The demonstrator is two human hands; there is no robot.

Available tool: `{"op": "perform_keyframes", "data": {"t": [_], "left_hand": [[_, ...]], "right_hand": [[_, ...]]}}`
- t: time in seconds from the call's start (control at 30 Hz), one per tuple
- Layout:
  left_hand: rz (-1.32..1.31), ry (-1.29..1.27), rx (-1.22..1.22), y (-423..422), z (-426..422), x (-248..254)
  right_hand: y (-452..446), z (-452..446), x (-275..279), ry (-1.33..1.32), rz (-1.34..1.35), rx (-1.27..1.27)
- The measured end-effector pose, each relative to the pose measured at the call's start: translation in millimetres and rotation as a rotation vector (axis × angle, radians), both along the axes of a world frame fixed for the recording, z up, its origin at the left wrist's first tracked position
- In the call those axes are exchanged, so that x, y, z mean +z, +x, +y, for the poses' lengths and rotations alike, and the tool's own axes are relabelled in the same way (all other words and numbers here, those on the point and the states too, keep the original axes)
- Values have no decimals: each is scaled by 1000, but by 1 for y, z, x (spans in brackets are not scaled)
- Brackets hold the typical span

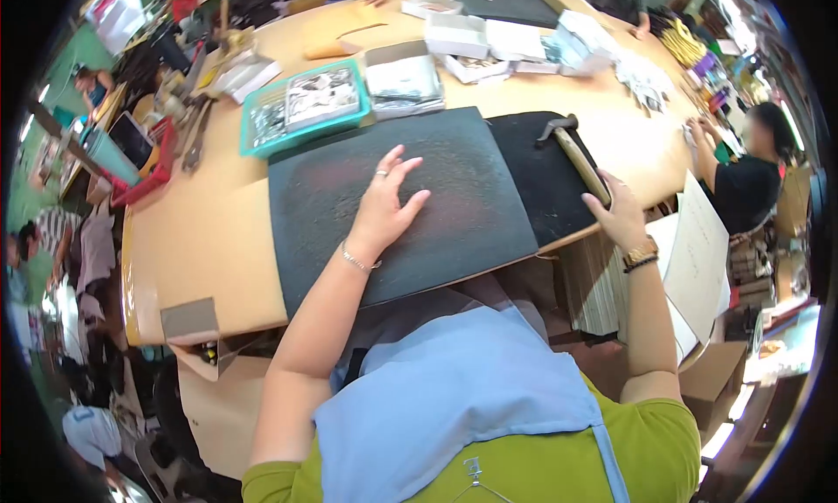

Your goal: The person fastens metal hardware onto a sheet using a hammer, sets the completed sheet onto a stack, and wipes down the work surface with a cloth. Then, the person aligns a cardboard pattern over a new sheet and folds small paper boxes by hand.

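The counter point(196, 224) carries a big dark mat point(305, 241), its middle scuffed and dusty. The mat looks thin but fairly stiff, so an edge or corner would be the place to lift it, probably with both hands. A smaller black pad point(532, 176) sits against its right side and seems softer. Beyond the mat's far left edge stands a green tub point(314, 135) of small parts; it looks light and rigid, best taken by its rim.

The hammer point(583, 164) lies on the pad, its metal head at the far end and its wooden handle slanting towards the right hand point(624, 219). It is likely head-heavy, hard and sturdy; the handle should give a firm grip. The right hand is at the handle's near end, thumb apart from the fingers; whether they touch the wood, I cannot tell. The left hand point(380, 211) is above the mat, fingers loosely spread, pinching nothing.
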State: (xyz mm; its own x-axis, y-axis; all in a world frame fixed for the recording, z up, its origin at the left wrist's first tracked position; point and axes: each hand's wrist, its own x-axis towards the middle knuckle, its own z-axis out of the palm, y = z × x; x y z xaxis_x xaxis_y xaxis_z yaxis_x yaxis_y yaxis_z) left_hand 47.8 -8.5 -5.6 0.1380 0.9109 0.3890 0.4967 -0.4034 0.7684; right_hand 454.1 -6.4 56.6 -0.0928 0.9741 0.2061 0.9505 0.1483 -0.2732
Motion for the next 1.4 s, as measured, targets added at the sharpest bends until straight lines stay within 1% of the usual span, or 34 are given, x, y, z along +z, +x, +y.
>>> {"op": "perform_keyframes", "data": {"t": [0.03,0.1,0.13,0.17,0.2,0.23,0.3,0.33,0.37,0.43,0.47,0.5,0.53,0.57,0.6,0.63,0.67,0.7,0.73,0.77,0.8,0.83,0.9,0.93,0.97,1.07,1.17,1.2,1.27,1.3,1.33,1.37,1.4], "left_hand": [[-15,-5,-6,1,1,-1],[-17,4,-8,2,1,-1],[-17,10,-2,1,1,-2],[-14,29,-6,-1,3,-4],[17,59,-1,-2,3,-6],[7,54,1,-2,2,-5],[1,57,9,-3,0,-4],[8,65,11,-3,-1,-4],[15,77,14,-3,0,-3],[10,164,3,-3,2,-4],[7,204,-15,-5,2,-2],[-19,174,-50,-5,-1,3],[-45,145,-93,-3,-4,9],[-99,98,-86,4,-9,14],[-151,46,-93,12,-17,21],[-179,-121,-123,18,-25,36],[-314,-161,-132,29,-30,30],[-484,-256,-151,36,-36,29],[-652,-353,-178,41,-40,31],[-731,-389,-187,42,-45,33],[-808,-430,-203,38,-52,35],[-883,-472,-214,29,-58,39],[-387,-618,-209,5,-69,63],[-306,-556,-220,-1,-76,58],[-226,-489,-227,-6,-85,52],[-115,-303,-149,-27,-99,56],[-97,-235,21,-61,-93,56],[-76,-141,93,-76,-86,50],[-106,-230,301,-102,-72,56],[-70,-224,360,-126,-60,45],[-72,-162,417,-151,-47,26],[-24,-91,453,-173,-37,19],[50,-83,505,-193,-28,11]], "right_hand": [[-5,18,-22,43,-57,49],[-12,50,-57,115,-125,8],[-18,62,-64,155,-157,-6],[-28,66,-60,151,-317,-95],[-32,72,-52,181,-303,-74],[-18,88,-63,182,-284,-96],[-5,98,-60,-2,-171,-191],[8,108,-64,-133,-78,-145],[14,109,-67,-109,-26,-124],[8,108,-59,-217,17,-182],[8,107,-71,-110,192,-70],[7,108,-82,-231,481,-54],[-42,74,-53,-299,738,-84],[-81,49,-40,-260,857,-67],[-101,34,-43,-262,1001,49],[-120,19,-44,-316,1080,148],[-143,0,-39,-316,1086,188],[-165,-14,-34,-297,1020,316],[-187,-24,-31,-175,921,496],[-202,-31,-21,-177,878,617],[-202,-34,-15,-261,715,657],[-211,-33,-11,-250,818,729],[-205,-20,-6,-172,633,651],[-203,-13,-4,-136,541,614],[-196,-3,-1,-106,511,520],[-155,36,-12,101,364,373],[-100,71,-37,144,322,122],[-83,77,-41,136,323,37],[-46,89,-57,224,182,-12],[-31,90,-61,175,41,-57],[-28,85,-52,95,-44,-91],[-25,85,-50,55,-22,-89],[-24,89,-46,25,2,-80]]}}
